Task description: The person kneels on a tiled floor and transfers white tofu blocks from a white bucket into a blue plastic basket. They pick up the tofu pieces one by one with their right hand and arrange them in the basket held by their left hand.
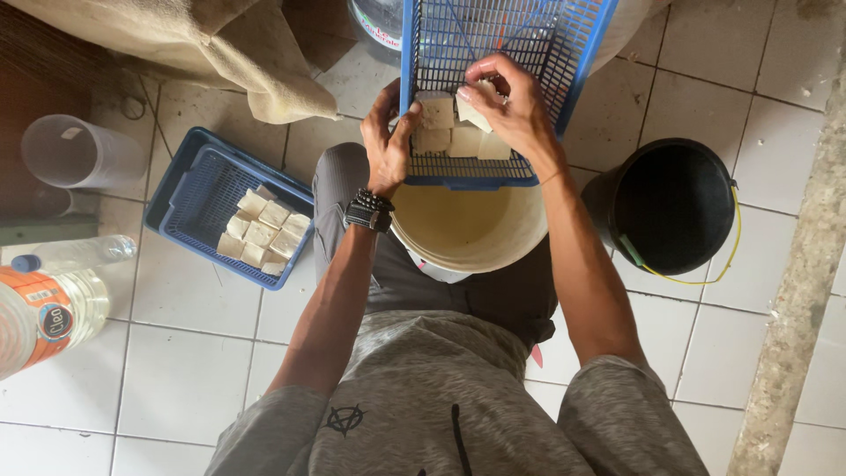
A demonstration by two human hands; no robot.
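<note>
so right hand point(515, 110) fingers pinch a tofu block point(473, 110) inside the basket point(577, 53); left hand point(388, 141) grips the basket's edge, over the bucket point(529, 238).

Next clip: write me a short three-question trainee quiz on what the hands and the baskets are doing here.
1. True or false: the right hand holds a pale block inside the upper blue basket.
2. What sits directly under that basket's lower edge? A) the black bucket B) the cream bucket of yellowish liquid C) the clear measuring jug
3. Fill in: the second blue basket, on the tiled floor, lies on the person's ____ side.

Key
1. True.
2. B.
3. Left; it also holds pale blocks. The left hand touches the blocks in the upper basket.
</note>
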